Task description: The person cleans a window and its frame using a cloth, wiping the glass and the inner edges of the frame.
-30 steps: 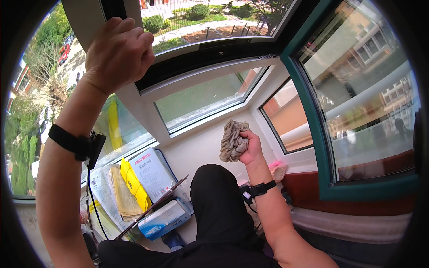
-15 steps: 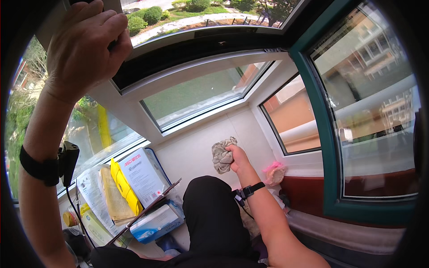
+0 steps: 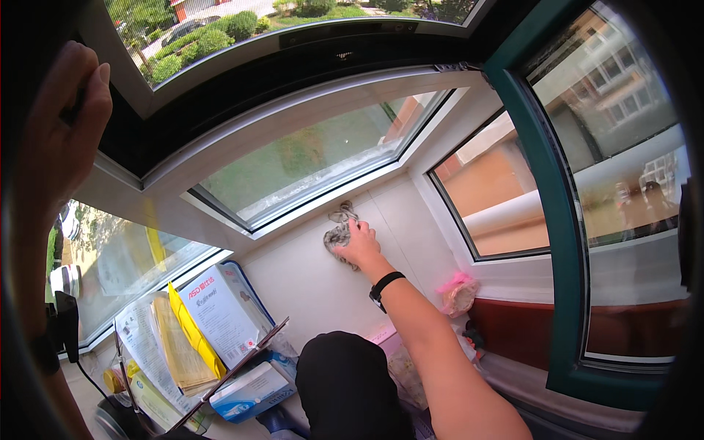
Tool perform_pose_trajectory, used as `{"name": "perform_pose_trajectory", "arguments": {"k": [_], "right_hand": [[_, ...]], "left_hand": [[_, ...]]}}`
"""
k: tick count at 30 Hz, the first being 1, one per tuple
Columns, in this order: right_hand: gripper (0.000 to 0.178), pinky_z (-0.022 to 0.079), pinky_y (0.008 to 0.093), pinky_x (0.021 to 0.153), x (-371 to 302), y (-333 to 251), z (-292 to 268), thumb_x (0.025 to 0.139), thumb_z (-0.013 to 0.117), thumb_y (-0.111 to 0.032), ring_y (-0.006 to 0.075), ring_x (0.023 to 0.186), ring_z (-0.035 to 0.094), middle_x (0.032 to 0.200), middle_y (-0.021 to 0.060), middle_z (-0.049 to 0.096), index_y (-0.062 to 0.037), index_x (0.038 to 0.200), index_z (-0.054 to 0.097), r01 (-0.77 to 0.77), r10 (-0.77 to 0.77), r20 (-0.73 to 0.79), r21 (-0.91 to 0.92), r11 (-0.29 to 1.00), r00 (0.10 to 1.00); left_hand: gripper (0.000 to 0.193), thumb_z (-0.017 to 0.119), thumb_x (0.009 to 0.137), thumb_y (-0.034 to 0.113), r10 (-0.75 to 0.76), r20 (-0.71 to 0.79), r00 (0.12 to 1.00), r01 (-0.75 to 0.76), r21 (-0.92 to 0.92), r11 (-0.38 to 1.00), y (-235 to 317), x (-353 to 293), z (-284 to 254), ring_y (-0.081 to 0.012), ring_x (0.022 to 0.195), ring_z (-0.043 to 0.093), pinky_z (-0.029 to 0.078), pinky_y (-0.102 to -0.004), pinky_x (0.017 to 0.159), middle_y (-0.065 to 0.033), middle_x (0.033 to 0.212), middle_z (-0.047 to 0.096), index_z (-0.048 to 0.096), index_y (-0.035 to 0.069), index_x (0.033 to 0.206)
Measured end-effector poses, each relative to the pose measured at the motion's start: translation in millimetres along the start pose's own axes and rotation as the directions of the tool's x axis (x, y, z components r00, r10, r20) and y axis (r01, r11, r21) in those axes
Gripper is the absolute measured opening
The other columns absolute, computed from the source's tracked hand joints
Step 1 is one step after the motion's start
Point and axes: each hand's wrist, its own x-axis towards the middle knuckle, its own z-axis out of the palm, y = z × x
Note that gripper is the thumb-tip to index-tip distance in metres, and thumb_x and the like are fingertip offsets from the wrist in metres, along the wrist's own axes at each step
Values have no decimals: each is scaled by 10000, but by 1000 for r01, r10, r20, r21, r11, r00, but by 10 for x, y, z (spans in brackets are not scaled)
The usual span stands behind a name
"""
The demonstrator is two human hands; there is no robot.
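Note:
A crumpled grey cleaning rag [image 3: 337, 236] lies against the pale tiled windowsill [image 3: 293, 275]. My right hand [image 3: 359, 246] is closed on it, with part of the rag sticking out beyond the fingers. At the upper left, my left hand [image 3: 66, 125] is raised, its fingers curled round the edge of the dark window frame [image 3: 117, 125]. That hand is partly in shadow near the rim of the picture. Past the rag stands the low fixed window pane [image 3: 315, 158].
Left of my knee are a white box [image 3: 224, 312], a yellow folder [image 3: 192, 330], papers and a blue-white carton [image 3: 253, 392]. On the right, a green-framed casement [image 3: 550, 205] stands swung inward. A pink plastic bag [image 3: 458, 293] sits at the sill's right end.
My right hand has carried the rag forward and left, from above the sill down onto its surface. My left hand appears farther left and lower as the view shifted.

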Motion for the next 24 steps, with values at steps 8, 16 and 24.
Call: {"name": "perform_pose_trajectory", "arguments": {"k": [8,16,24], "right_hand": [[395,550,457,944,251,184,458,794,740,-132,352,1110,639,1198,142,629,-89,1187,717,145,-91,-230,231,962,969],[324,582,274,627,312,368,-371,894,671,-94,150,822,705,1005,41,705,-21,1209,700,-32,196,-34,945,324,980],[329,554,365,897,498,349,-2196,846,662,-48,251,984,659,1136,110,624,-4,1169,703,591,54,-888,348,727,457]], "left_hand": [[138,632,925,-63,161,-9,987,-156,191,969,139,110,-283,-220,700,472,391,-330,620,-95,768,448,540,19,862],[166,703,774,-41,238,-93,967,-195,329,924,346,269,-388,-303,736,485,408,-401,676,-112,734,470,549,18,783],[195,671,797,-81,156,-111,982,-120,274,954,233,232,-180,-311,744,460,381,-415,671,-132,740,432,498,4,765]]}}
